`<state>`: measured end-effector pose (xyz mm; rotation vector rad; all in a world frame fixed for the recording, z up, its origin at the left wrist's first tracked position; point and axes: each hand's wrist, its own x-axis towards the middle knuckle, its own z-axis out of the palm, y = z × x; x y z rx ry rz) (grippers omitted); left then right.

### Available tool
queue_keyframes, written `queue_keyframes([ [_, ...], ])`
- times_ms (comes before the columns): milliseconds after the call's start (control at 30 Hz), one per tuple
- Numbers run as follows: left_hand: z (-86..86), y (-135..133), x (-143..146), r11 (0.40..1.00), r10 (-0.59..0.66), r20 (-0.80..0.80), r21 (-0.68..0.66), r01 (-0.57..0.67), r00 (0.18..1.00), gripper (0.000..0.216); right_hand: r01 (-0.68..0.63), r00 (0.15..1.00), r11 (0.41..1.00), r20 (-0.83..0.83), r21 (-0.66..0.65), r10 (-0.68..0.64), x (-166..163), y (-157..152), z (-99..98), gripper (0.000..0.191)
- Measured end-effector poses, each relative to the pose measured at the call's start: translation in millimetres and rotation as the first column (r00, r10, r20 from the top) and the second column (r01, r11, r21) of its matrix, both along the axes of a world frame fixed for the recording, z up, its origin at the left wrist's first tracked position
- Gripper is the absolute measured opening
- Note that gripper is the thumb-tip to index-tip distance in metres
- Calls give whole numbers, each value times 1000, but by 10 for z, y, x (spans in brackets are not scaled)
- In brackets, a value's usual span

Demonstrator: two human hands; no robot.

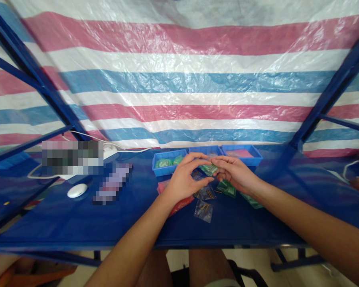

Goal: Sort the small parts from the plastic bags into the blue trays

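My right hand (235, 172) pinches a small green plastic packet (208, 170) above the table. My left hand (187, 177) curves around the packet's left side, thumb and fingers apart; whether its fingertips touch the packet I cannot tell. Under and in front of my hands lie clear zip bags (204, 211) holding thin brass-coloured pieces. More green packets (226, 188) rest below my right hand. A stack of red-pink packets (181, 205) is partly hidden by my left hand.
Behind my hands stand a blue bin with green packets (169, 162), a middle blue bin (206, 150) and a blue bin with pink packets (241, 154). Left on the blue table (131, 227) are a white rounded object (77, 190), a blurred purple item (113, 183) and white cables (134, 150).
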<state>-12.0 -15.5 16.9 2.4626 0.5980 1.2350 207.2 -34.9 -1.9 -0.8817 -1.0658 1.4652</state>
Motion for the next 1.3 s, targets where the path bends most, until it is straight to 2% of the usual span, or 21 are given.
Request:
queue_keyframes([
  [167,-9,19,-7,999,-16,28,-33,17,999,30,-61,997,997,-44,-41,59,8,2,48,33],
  [333,11,17,-16,997,5,45,-83,-1,999,20,-71,997,997,-6,-30,71,-2,-36,98,40],
  [467,-22,32,-18,983,94,87,-163,-79,992,25,-80,990,994,123,72,71,-35,-80,84,33],
  [600,-79,48,-10,963,103,124,-259,-68,987,40,-45,979,993,201,112,22,-56,-79,45,37],
  [700,-56,12,5,974,105,114,-211,-79,988,44,-44,990,995,136,92,32,-48,-61,45,42],
  [833,33,-56,17,997,74,51,-41,-72,996,55,-62,998,997,3,35,62,-26,-54,69,47],
  [1033,29,-8,-25,988,67,-25,143,-63,997,32,-123,992,992,-43,-23,122,-38,-87,75,42],
  [1133,31,3,-28,984,73,10,160,-74,997,26,-121,992,992,29,34,120,-60,-93,76,48],
  [1300,55,-44,8,988,151,65,26,-153,986,18,84,975,978,189,191,-120,-70,-91,114,34],
])
